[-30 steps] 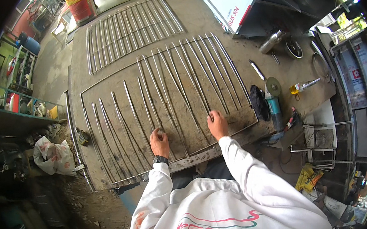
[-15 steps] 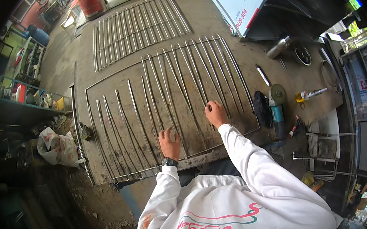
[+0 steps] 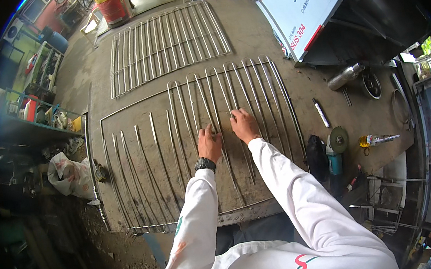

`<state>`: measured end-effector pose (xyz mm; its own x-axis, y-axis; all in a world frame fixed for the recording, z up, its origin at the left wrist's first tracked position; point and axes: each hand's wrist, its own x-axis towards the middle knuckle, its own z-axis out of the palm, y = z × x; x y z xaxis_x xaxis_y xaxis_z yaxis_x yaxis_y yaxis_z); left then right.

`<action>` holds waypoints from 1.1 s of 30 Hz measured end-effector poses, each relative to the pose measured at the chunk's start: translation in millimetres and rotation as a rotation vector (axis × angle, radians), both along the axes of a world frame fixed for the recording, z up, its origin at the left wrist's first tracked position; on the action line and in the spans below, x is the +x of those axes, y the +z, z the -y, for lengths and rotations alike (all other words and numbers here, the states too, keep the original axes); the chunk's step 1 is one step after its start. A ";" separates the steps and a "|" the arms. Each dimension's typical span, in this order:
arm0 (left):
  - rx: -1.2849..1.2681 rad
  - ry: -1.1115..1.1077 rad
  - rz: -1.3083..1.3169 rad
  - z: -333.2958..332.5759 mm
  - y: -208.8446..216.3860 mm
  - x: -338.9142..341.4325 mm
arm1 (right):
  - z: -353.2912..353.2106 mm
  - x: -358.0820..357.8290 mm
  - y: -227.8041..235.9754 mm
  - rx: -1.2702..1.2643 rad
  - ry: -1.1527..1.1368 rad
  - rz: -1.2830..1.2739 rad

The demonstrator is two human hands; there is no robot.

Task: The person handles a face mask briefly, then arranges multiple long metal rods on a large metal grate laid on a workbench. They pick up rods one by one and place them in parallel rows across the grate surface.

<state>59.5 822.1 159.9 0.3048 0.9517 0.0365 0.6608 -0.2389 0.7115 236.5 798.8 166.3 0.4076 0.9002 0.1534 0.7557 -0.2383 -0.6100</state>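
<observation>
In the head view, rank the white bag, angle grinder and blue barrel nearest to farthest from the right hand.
From the right hand:
1. Angle grinder, to its right
2. White bag, far to its left
3. Blue barrel, upper-left background

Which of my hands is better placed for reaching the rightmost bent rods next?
Probably your right hand: it's nearer the rightmost bent rods, while your left hand sits farther left, with the right hand in between.

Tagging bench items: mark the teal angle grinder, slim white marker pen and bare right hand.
Teal angle grinder (image 3: 336, 164), head view: body.
Slim white marker pen (image 3: 322, 115), head view: barrel.
Bare right hand (image 3: 245, 126), head view: back of hand.
</observation>
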 end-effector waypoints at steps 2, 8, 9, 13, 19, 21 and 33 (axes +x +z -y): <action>0.026 0.024 -0.009 -9.7 -10.9 4.8 | -1.0 -0.6 -7.5 -0.005 0.021 -0.005; 0.067 0.059 0.016 -7.7 -19.8 13.6 | 2.8 -1.0 -10.3 -0.028 -0.010 -0.007; 0.005 0.061 0.043 -7.6 -17.0 15.9 | 3.4 -0.2 -9.5 -0.020 -0.027 0.001; -0.064 0.065 0.091 -8.0 -15.5 12.9 | 3.5 -1.8 -5.5 0.002 -0.028 -0.017; -0.034 0.079 0.079 -6.6 -15.2 13.3 | 2.8 -0.6 -7.8 -0.006 -0.010 -0.048; -0.066 0.086 0.093 -7.1 -14.7 13.5 | 2.5 0.8 -10.9 -0.009 0.013 -0.052; -0.008 0.100 0.136 11.0 -2.3 6.1 | 35.9 -2.6 1.0 0.100 0.005 -0.140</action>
